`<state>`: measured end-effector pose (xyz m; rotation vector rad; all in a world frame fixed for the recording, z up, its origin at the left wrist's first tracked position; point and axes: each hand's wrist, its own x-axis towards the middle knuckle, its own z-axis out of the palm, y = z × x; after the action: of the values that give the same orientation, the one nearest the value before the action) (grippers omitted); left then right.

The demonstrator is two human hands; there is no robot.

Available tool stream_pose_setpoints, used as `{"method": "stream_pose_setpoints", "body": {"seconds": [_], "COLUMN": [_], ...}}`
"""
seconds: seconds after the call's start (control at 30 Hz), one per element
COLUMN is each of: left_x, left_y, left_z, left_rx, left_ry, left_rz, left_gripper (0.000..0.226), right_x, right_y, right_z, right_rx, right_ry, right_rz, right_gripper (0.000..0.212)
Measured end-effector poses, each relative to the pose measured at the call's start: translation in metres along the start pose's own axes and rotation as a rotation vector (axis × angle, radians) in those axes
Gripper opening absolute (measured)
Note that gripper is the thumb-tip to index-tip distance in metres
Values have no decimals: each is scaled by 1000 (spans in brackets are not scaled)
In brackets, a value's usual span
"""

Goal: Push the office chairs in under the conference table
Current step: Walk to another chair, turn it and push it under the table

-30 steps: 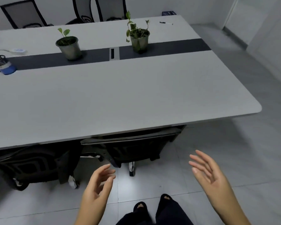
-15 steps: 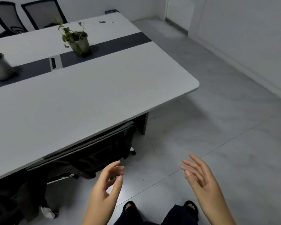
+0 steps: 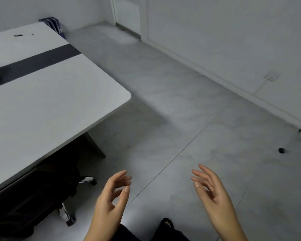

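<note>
No writing or brand mark can be read anywhere; the small dark marks near the far edge of the conference table are too blurred to make out. The table top is pale grey, with a dark band running across it and a rounded near corner. A black office chair sits tucked under the table's near edge, its castors showing on the pale marbled tile floor. White walls enclose the room, with a wall socket low on the right-hand wall. The left hand and right hand hover over the floor, palms facing each other, fingers relaxed and loosely spread, holding nothing and clear of the chair.
</note>
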<state>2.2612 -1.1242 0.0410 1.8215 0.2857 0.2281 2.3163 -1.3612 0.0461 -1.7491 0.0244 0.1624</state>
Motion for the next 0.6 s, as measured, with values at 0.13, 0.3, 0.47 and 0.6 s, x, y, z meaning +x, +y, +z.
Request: {"method": "stream_pose_setpoints", "body": {"seconds": [0.13, 0.3, 0.47, 0.6], "left_x": [25, 75, 155, 248], "left_y": [9, 17, 19, 30], "left_z": [34, 69, 106, 132], "left_rx": [40, 74, 90, 85], "left_ry": [-56, -86, -93, -110], "left_rz": [-7, -23, -8, 26], "left_gripper": [37, 32, 35, 36], "right_x": [27, 75, 159, 252], "right_y": [6, 15, 18, 6], "right_z": [-25, -43, -59, -66], "right_rx": [27, 38, 12, -7], "right_ry": [5, 9, 13, 40], "right_rz": [23, 53, 51, 12], "right_gripper": [44, 45, 45, 46]}}
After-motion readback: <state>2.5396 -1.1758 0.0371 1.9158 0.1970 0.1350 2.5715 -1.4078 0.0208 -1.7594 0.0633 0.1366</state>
